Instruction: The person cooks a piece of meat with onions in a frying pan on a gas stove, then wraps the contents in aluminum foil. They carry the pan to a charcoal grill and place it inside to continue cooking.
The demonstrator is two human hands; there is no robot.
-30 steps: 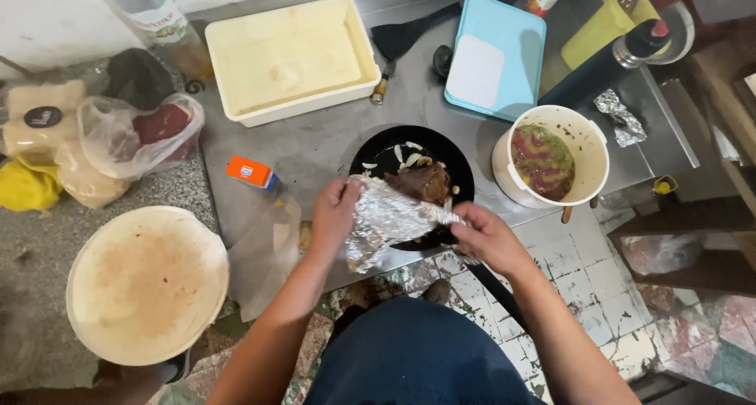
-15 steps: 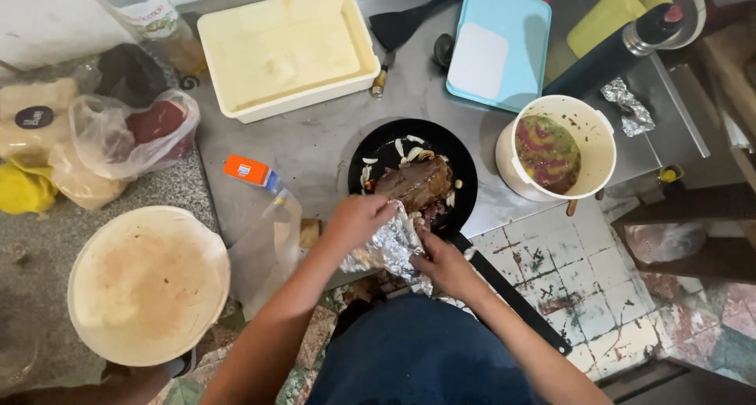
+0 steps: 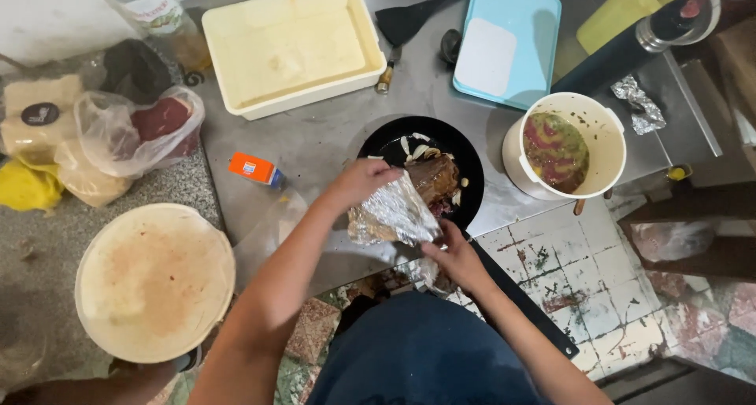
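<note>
Sheet of crumpled aluminium foil (image 3: 394, 214): held over the near rim of the black frying pan (image 3: 421, 169), at 6 o'clock of the pan, above the counter edge. Gripped from both sides, presumably to keep it spread rather than balled.

Left hand (image 3: 361, 183): clasped on the foil's upper edge at 10 o'clock, fingers curled over it.

Right hand (image 3: 457, 257): pinching the foil's lower corner at 5 o'clock; fingertips partly hidden under the sheet, so exact grip hard to make out.

Pan contents: brown piece of meat (image 3: 433, 177) with pale onion slices, near half covered by foil. Long black handle running toward 5 o'clock, partly hidden behind the right forearm.

White pot (image 3: 564, 147) of reddish-green liquid, at 3 o'clock of the pan, just beside it.

Small orange box (image 3: 253, 169), at 9 o'clock on the steel counter (image 3: 315, 137).

Cream rectangular tub (image 3: 291, 47), at 11 o'clock; light-blue lid (image 3: 508, 43), at 1 o'clock; black spatula between, blade only clear.

Round wooden board (image 3: 155, 281), at 8 o'clock.

Plastic bag with red meat (image 3: 138, 129), at 9 o'clock, contents blurred by the film.

Bottle at top left, cut off by the frame.
</note>
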